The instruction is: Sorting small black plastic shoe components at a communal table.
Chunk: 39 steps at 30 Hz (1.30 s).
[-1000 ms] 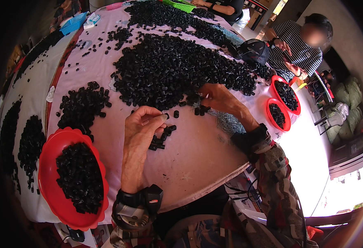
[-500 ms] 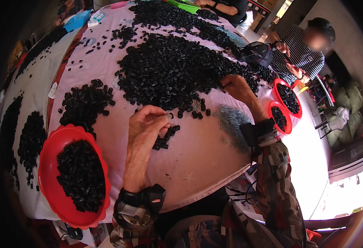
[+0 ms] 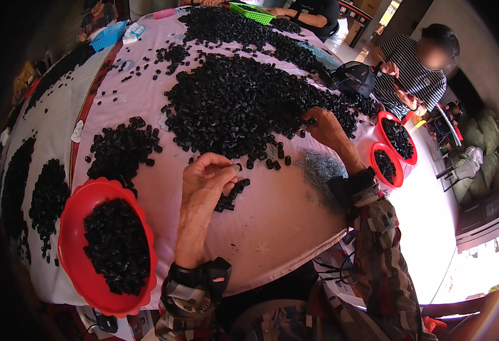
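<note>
- With our left hand (image 3: 201, 187) we are pinching a small black piece (image 3: 238, 167); the thumb and fingers (image 3: 218, 161) are closing tightly on it, over the pink cloth-covered surface (image 3: 278, 233).
- With our right hand (image 3: 328, 129) we are reaching to the near right edge of the big black heap (image 3: 226, 102); its fingers are bending inward and the pieces behind them are dark, so we cannot tell whether they are gripping one.
- Just beside our left hand, a small cluster (image 3: 226, 200) of black pieces is lying on the surface, the hand partly hiding it.
- A few loose pieces (image 3: 272, 163) are lying between our two hands, along the heap's near edge.
- Near our right wrist, a patch of grey-blue bits (image 3: 322, 170) is spreading over the cloth.
- On our left, a side pile (image 3: 118, 149) is lying behind a red bowl (image 3: 74, 241), which is holding many more black pieces.
- On our right, two smaller red bowls (image 3: 397, 183) are standing close together, both carrying black pieces.
- A dark cap (image 3: 354, 78) is resting beside the heap, between it and a person in a striped shirt (image 3: 400, 59).
- The heap is standing between our hands and the far side, where a green basket (image 3: 253, 13) and a blue basket (image 3: 108, 36) are sitting.
</note>
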Motion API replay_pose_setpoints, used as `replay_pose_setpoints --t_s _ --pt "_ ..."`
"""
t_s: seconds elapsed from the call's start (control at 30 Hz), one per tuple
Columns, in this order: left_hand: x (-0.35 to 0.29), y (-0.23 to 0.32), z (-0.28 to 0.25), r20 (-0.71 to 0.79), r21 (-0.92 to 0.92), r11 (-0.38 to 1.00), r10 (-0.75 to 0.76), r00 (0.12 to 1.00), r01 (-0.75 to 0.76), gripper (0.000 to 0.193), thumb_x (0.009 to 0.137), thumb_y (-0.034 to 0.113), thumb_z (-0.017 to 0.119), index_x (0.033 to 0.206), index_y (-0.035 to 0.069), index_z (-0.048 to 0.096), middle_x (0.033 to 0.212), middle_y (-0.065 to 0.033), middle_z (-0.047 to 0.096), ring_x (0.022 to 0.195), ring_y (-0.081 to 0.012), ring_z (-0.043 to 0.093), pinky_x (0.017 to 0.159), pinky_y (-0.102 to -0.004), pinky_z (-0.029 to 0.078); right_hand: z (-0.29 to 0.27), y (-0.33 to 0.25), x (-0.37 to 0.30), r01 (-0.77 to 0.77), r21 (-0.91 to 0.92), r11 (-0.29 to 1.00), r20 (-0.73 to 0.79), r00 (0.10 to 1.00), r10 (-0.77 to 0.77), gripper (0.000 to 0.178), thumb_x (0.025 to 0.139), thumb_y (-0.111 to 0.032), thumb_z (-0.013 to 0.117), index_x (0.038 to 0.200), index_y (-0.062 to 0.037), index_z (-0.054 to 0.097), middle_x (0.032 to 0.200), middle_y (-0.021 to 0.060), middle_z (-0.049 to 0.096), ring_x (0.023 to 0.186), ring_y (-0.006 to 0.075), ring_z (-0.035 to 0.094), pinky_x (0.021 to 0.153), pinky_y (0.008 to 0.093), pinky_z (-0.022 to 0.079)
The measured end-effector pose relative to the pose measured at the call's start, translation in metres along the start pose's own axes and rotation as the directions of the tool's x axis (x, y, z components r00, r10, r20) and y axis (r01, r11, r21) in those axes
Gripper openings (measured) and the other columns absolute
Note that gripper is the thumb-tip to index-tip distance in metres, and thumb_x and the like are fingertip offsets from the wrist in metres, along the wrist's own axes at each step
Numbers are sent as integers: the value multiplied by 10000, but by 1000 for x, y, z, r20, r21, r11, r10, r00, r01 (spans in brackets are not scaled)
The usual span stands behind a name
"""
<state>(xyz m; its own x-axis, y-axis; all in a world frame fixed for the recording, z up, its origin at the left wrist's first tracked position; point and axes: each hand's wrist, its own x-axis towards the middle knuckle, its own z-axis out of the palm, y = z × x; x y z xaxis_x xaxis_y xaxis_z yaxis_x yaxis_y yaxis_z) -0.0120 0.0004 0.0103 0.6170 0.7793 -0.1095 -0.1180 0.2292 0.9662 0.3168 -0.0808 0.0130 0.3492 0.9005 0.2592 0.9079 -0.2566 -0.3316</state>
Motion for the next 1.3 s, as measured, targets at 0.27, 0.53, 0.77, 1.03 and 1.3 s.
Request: replay_pose_setpoints --t_s 0.27,0.53,0.77,1.03,1.3 --pt "0 0 -1 -6 18 1000 -7 1000 7 118 799 60 697 889 22 629 814 -56 646 703 -124 640 640 -216 517 11 -13 3 73 -155 985 29 997 -69 460 704 -69 630 1160 -22 587 1068 192 607 1011 374 590 861 441 484" --pt "0 0 3 -9 14 1000 -8 1000 8 110 795 59 704 875 26 635 799 -52 646 698 -125 646 628 -220 534 3 -5 -5 52 -40 998 17 999 -51 374 707 -10 534 1061 -52 650 1008 186 609 961 375 601 834 440 491" --pt "1 -2 0 -8 30 1000 3 1000 -3 111 797 61 706 878 28 638 796 -54 646 693 -122 645 608 -210 529 3 -16 -1 24 -179 984 114 994 -3 406 722 -42 577 1122 -86 629 1056 174 591 972 373 597 851 440 485" --pt "2 -4 -1 -14 20 1000 4 1000 -4 105 801 54 700 879 22 638 796 -55 646 690 -120 643 597 -208 524 -3 -25 -1 49 -260 964 134 991 -14 365 719 -111 637 1083 -74 640 1061 162 601 994 357 593 838 448 485" --pt "1 -3 1 -2 -1 1000 10 1000 -10 115 795 54 707 881 24 636 806 -58 644 692 -125 643 606 -216 529 4 -24 -16 57 -194 979 63 997 -46 222 712 -125 652 900 -9 667 885 170 655 834 356 638 735 425 511"
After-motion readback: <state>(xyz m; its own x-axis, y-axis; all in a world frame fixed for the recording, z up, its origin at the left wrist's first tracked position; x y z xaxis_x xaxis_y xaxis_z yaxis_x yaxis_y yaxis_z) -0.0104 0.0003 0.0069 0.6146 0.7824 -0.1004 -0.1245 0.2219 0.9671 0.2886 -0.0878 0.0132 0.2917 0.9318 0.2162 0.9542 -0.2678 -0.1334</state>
